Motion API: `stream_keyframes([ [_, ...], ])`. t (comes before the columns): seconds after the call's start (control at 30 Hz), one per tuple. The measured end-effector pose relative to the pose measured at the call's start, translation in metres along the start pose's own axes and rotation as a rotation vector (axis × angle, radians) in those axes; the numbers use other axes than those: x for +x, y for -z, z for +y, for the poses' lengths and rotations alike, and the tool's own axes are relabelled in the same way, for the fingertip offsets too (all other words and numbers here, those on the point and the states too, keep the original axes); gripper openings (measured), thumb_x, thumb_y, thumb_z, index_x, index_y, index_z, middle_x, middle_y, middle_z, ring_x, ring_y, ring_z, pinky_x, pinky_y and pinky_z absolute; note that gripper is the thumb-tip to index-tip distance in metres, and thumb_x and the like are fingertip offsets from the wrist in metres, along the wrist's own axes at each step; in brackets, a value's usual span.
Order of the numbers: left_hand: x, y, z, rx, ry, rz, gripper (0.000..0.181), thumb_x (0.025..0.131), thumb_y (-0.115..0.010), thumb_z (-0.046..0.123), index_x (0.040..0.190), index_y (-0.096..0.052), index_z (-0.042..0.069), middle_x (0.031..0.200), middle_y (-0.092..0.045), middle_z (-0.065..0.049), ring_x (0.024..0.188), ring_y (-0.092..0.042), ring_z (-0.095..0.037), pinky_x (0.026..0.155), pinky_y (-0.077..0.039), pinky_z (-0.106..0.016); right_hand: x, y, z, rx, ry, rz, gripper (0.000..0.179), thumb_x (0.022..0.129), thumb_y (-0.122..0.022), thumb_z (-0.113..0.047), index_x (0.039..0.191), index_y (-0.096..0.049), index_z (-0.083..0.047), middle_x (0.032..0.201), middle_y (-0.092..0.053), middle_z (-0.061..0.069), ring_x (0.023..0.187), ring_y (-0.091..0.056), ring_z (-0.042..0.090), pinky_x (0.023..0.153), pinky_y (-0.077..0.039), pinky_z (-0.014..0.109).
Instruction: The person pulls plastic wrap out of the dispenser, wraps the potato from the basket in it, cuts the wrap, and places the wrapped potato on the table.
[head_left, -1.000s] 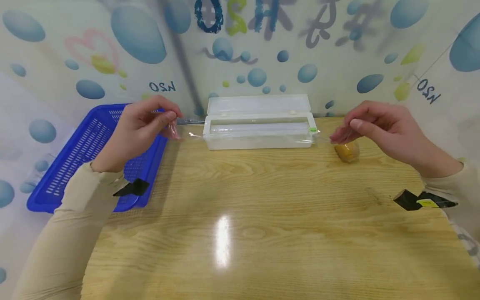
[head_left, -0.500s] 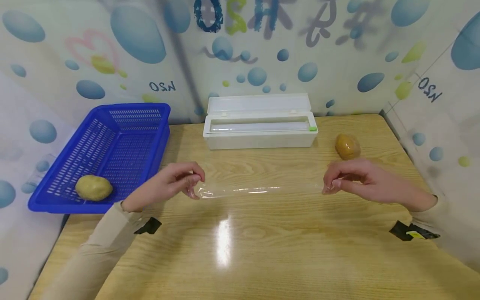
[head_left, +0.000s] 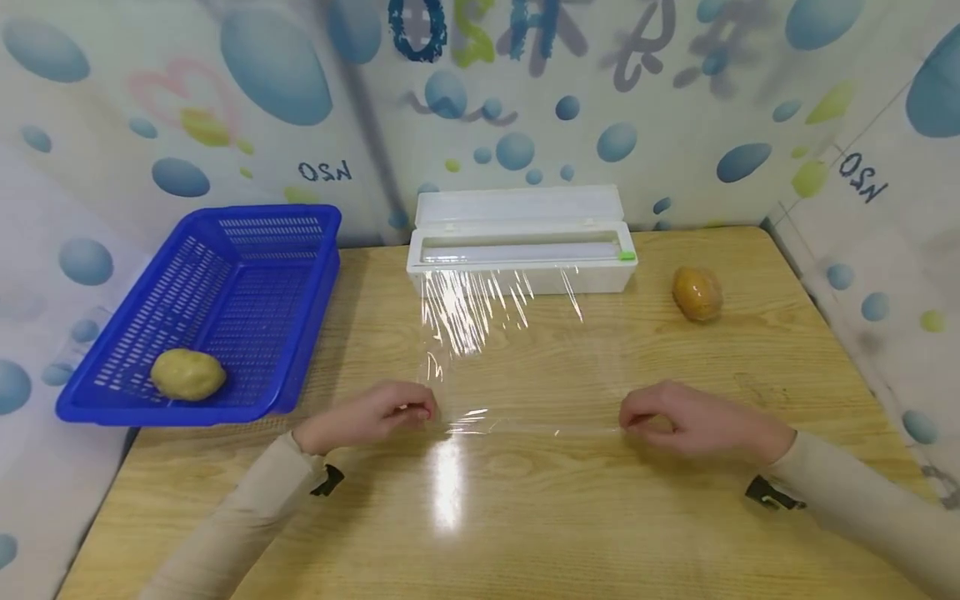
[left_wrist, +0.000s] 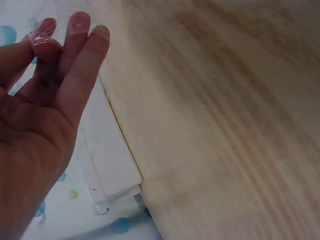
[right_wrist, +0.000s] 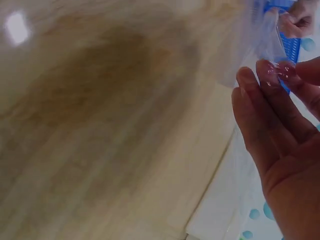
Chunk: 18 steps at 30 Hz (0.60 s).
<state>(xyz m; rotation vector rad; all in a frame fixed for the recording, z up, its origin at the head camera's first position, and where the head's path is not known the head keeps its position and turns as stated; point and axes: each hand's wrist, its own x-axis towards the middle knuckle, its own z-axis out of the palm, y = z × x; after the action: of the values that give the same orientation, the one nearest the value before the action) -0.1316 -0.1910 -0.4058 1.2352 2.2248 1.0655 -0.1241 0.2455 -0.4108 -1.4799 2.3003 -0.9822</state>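
Note:
A clear sheet of plastic wrap (head_left: 517, 358) stretches from the white dispenser box (head_left: 525, 280) toward the front of the table. At its near left corner my left hand (head_left: 375, 414) pinches the film between thumb and index finger. My right hand (head_left: 701, 423) pinches the near right corner the same way. In the left wrist view a crumpled bit of film (left_wrist: 42, 37) shows at the fingertips. The right wrist view has film (right_wrist: 272, 42) running from the fingers toward the other hand. The box's lid (head_left: 517, 207) stands raised, with the roll (head_left: 521, 252) inside.
A blue plastic basket (head_left: 318, 308) stands at the left with a potato (head_left: 187, 374) in it. Toward the back right lies a round orange-brown item (head_left: 697, 293) in clear wrap. A patterned wall covering (head_left: 517, 100) rises behind the wooden table (head_left: 570, 525).
Both hands have come from beside the box toward the front of the table and closer together, drawing the plastic wrap out into a wide sheet. The potato has come into view.

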Motion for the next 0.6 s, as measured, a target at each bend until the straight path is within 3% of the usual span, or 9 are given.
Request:
stream_keyframes([
  [0.27, -0.006, -0.015, -0.003, 0.216, -0.089, -0.051, 0.015, 0.088, -0.063, -0.006, 0.095, -0.069, 0.006, 0.089, -0.066, -0.001, 0.083, -0.060, -0.011, 0.075, -0.051, -0.024, -0.004, -0.019, 0.007, -0.221, 0.099, 0.012, 0.018, 0.084, -0.065, -0.001, 0.095, -0.062, -0.015, 0.085, -0.056, -0.012, 0.071, -0.051, -0.002, 0.062, -0.046, 0.015],
  [0.47, -0.010, -0.025, 0.001, 0.336, -0.045, -0.064, 0.016, 0.086, -0.067, -0.002, 0.098, -0.074, 0.007, 0.089, -0.067, 0.002, 0.083, -0.058, -0.008, 0.076, -0.050, -0.021, -0.009, -0.026, 0.007, -0.368, 0.226, 0.030, 0.005, 0.092, -0.059, -0.010, 0.090, -0.063, -0.012, 0.093, -0.066, -0.001, 0.080, -0.064, 0.010, 0.066, -0.053, 0.024],
  [0.6, -0.011, -0.029, 0.006, 0.395, -0.025, -0.074, 0.017, 0.086, -0.067, -0.002, 0.099, -0.074, 0.006, 0.090, -0.068, 0.001, 0.085, -0.060, -0.010, 0.079, -0.051, -0.023, -0.011, -0.030, 0.007, -0.482, 0.323, 0.058, 0.022, 0.099, -0.046, -0.016, 0.085, -0.061, -0.011, 0.095, -0.069, 0.006, 0.087, -0.068, 0.020, 0.068, -0.056, 0.031],
])
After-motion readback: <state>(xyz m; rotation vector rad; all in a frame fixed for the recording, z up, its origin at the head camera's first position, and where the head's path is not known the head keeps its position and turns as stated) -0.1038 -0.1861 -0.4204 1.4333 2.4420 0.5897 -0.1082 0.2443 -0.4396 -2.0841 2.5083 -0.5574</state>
